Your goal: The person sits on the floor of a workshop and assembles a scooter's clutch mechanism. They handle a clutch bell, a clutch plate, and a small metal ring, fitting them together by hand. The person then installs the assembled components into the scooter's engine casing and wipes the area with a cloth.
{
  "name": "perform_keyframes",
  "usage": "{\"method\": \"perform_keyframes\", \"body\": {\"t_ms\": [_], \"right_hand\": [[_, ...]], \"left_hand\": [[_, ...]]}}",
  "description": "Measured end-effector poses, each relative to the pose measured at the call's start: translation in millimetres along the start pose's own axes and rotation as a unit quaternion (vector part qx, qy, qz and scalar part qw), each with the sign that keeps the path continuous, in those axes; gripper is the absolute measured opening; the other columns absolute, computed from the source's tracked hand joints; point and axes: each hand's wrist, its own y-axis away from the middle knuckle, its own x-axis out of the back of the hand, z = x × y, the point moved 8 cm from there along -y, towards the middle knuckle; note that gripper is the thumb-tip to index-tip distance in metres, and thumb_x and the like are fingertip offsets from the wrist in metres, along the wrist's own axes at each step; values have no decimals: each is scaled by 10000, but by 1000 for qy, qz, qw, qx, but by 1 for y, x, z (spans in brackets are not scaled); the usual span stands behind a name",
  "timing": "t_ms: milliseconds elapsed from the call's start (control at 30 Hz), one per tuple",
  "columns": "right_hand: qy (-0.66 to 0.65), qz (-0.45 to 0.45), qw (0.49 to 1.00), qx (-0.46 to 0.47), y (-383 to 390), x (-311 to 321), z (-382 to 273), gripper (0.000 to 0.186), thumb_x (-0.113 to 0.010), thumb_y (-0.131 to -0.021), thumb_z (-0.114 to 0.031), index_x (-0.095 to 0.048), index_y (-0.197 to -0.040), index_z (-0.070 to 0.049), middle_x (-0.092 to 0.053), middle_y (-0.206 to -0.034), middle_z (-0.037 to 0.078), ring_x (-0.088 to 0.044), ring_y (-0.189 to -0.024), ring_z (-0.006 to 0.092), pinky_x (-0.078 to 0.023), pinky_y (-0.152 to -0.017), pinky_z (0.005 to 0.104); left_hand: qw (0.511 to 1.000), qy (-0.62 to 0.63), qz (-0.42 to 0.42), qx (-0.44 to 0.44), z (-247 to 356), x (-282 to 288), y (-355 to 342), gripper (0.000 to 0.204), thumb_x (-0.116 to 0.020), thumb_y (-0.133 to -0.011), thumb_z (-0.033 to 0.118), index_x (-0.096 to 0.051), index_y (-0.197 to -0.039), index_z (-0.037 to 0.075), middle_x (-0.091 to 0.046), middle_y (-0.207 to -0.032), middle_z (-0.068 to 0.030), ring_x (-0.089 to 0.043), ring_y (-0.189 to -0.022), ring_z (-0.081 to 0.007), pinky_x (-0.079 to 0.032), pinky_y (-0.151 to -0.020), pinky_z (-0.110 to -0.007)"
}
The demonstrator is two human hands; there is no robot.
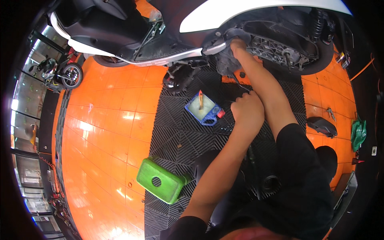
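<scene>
Scooter (192,40): white and black, across top, before me. Mat (182,132): black, ribbed, beneath scooter. Stool (170,187): green, on mat, my left. Jug (195,115): blue, cut open, pale contents, on mat. My left hand (249,110): curled fist, beside right forearm (266,82); contents, cannot tell. My right hand (239,45): at scooter's underside, fingers hidden; grip, cannot tell. Brush (201,102): in jug.

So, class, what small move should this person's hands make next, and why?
Probably shift the left hand slightly away from the right forearm: they look crowded together in this view, and the right hand, reaching to the scooter, may need room.
</scene>
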Motion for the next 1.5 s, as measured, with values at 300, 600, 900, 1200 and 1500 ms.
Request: {"method": "perform_keyframes", "body": {"t_ms": [300, 600, 900, 1200, 1500], "right_hand": [[-347, 23, 909, -229, 50, 21, 15, 325, -450, -902, -201, -637, -1114, -42, -585, -1221, 181, -573, -1125, 357, -484, -892, 436], [-113, 178, 976, -47, 50, 23, 10, 322, -437, -890, -212, -661, -1046, -41, -641, -1095, 170, -614, -995, 330, -516, -788, 445], [-202, 151, 961, -110, -17, -71, 18, 361, -423, -845, -271, -663, -1012, -61, -639, -1045, 206, -591, -1033, 358, -467, -887, 437], [-550, 16, 815, -183, 31, -19, 18, 471, -382, -957, -342, -661, -956, 38, -650, -970, 233, -617, -973, 351, -489, -828, 414], [-484, 90, 865, -98, 86, -14, 67, 405, -482, -953, -311, -588, -1010, 76, -646, -908, 249, -607, -927, 409, -449, -838, 460]], "left_hand": [[998, -2, -64, -4, -10, -18, -3, 208, -614, -788, 154, -631, -939, 12, -667, -925, -143, -665, -868, -270, -522, -735, -378], [997, -11, -74, -6, -5, -36, -20, 197, -590, -803, 159, -636, -922, 9, -676, -911, -131, -667, -858, -269, -520, -718, -338], [995, -14, -96, -26, 4, -40, -6, 250, -610, -790, 154, -594, -973, -15, -668, -894, -120, -659, -842, -244, -512, -687, -335], [995, -9, -96, -8, -4, -36, -12, 282, -594, -813, 174, -558, -1023, -11, -666, -934, -149, -662, -887, -285, -521, -710, -374], [995, 31, -87, 24, 2, -43, -32, 410, -465, -938, 357, -486, -1115, -13, -648, -1017, -219, -639, -971, -382, -481, -806, -496]]}}
